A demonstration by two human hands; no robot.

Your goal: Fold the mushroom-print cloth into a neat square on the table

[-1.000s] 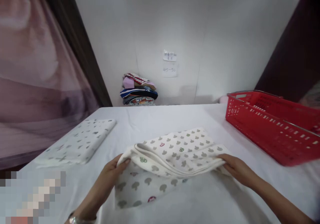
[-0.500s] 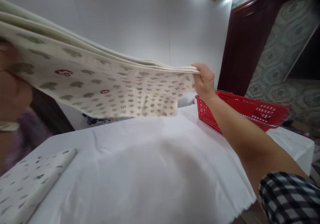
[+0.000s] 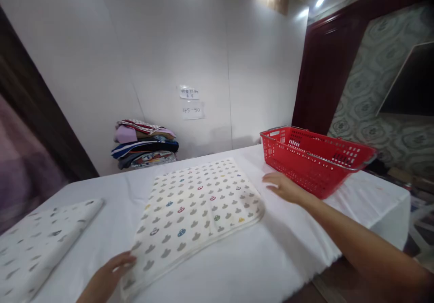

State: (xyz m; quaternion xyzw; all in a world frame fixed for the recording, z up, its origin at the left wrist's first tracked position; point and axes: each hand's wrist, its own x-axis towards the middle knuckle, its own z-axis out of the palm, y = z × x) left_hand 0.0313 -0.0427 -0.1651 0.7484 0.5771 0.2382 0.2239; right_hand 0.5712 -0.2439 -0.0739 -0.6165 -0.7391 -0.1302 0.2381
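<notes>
A cream cloth with small grey and coloured prints [image 3: 195, 212] lies folded flat in the middle of the white-covered table [image 3: 237, 267]. My left hand [image 3: 110, 273] rests at its near left corner, fingertips touching the edge. Just off the cloth's far right edge hovers my right hand [image 3: 283, 186], fingers spread, holding nothing.
A red plastic basket [image 3: 315, 158] stands on the table's right side, close behind my right hand. A second folded printed cloth [image 3: 40, 242] lies at the left edge. A stack of folded clothes [image 3: 144, 144] sits against the back wall under paper notes [image 3: 191, 103].
The cloth was held up in the air by both hands; now it lies flat on the table, and both hands have let go of its edges.
</notes>
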